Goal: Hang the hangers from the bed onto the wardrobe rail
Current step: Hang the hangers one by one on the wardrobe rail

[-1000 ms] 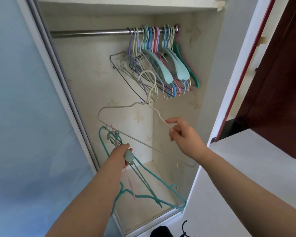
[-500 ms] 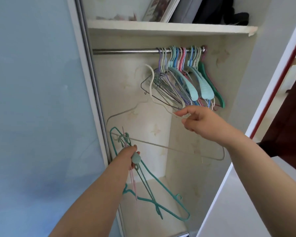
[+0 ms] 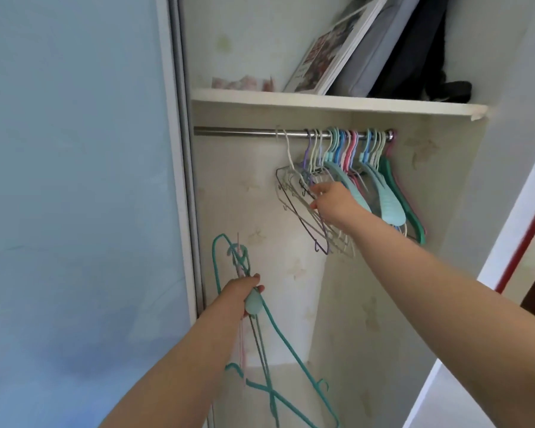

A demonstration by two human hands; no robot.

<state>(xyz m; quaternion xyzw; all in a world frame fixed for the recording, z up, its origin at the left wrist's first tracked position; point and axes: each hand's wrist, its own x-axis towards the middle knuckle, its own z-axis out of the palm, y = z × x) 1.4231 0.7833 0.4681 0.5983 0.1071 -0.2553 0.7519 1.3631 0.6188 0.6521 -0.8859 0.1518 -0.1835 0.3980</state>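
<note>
Hanger (image 3: 288, 156) hook over rail (image 3: 235, 132), body slanting down-right | right hand (image 3: 334, 203) pinches it | left hand (image 3: 240, 296) grips teal hangers (image 3: 288, 344)

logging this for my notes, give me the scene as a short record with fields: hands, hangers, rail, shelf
left hand: grips a bunch of teal hangers, low by the wardrobe's left edge
right hand: fingers pinch the white wire hanger, whose hook is over the rail
rail: bare on the left, hung hangers bunched at the right end
shelf: books and dark items leaning on it
</note>
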